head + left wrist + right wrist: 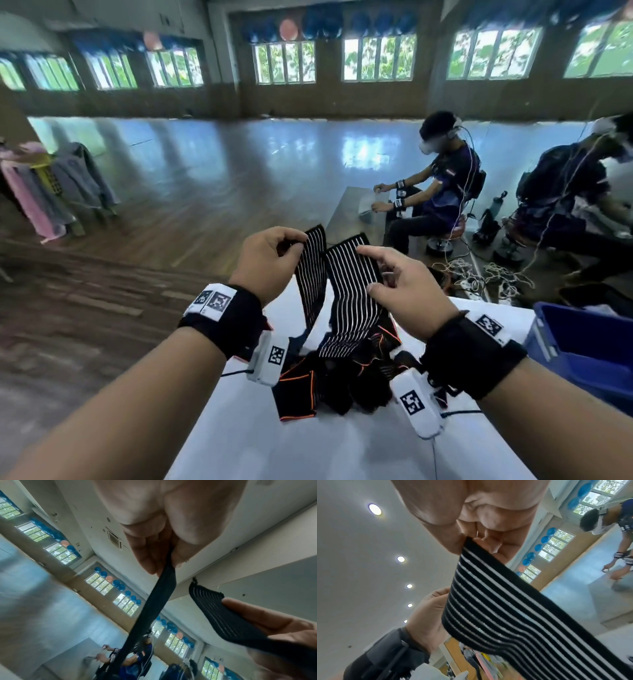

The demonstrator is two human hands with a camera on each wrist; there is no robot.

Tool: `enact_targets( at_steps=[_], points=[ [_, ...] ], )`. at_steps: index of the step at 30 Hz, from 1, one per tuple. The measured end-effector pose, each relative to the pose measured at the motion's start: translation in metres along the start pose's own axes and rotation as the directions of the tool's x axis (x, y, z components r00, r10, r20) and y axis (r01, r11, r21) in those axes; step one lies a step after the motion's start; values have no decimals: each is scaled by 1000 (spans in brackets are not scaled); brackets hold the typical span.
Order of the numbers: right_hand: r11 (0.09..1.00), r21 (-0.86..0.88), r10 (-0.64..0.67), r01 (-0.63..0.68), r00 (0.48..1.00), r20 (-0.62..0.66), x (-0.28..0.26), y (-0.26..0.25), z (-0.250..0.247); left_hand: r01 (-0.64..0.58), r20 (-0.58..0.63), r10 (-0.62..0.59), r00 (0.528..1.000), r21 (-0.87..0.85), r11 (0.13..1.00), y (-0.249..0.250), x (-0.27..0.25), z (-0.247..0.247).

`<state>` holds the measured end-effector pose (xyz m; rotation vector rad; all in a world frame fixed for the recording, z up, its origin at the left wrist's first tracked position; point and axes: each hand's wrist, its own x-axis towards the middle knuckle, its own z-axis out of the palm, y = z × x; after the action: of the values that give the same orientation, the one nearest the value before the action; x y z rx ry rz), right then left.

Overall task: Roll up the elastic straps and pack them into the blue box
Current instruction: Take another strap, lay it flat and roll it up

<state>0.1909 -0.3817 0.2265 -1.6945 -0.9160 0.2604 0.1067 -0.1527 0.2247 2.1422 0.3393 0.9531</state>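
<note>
I hold two black lengths of elastic strap with white stripes up above the table. My left hand [297, 244] pinches the top of the left striped length [311, 274], which shows edge-on [150, 608] in the left wrist view. My right hand [368, 270] pinches the upper end of the wider striped length [352, 291] between thumb and fingers [453, 543]. Both lengths hang into a pile of black and orange-trimmed straps [329, 387] on the white table [308, 452]. Whether they are one strap I cannot tell. The blue box [589, 353] stands at the right.
The table's left edge runs diagonally beside my left forearm, with wooden floor beyond. Two seated people with headsets work at another table [349, 212] at the back right. Cables [479, 277] lie on the floor there. Clothes hang on a rack [51, 192] at the far left.
</note>
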Motion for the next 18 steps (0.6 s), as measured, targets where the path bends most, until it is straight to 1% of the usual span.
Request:
enact_targets(
  at_steps=[3, 6, 9, 12, 14, 18],
  points=[
    [997, 57, -47, 48, 999, -13, 4, -24, -22, -40, 34, 43, 999, -69, 997, 36, 13, 4],
    [989, 143, -43, 44, 999, -10, -1, -38, -42, -79, 57, 90, 994, -175, 981, 64, 16, 12],
    [984, 173, -41, 43, 999, -16, -11, -40, -61, -57, 68, 82, 994, -319, 946, 88, 12, 27],
    [983, 183, -19, 28, 998, -52, -19, -36, -79, -23, 110, 76, 991, -425, 905, 112, 7, 47],
    [981, 195, 11, 4, 997, -75, -25, -32, -90, -1, 129, 68, 989, -460, 888, 123, 7, 63],
    [976, 218, 45, -22, 994, -104, -36, -23, -114, -14, 136, 87, 987, -463, 886, 139, 4, 94]
  ],
)
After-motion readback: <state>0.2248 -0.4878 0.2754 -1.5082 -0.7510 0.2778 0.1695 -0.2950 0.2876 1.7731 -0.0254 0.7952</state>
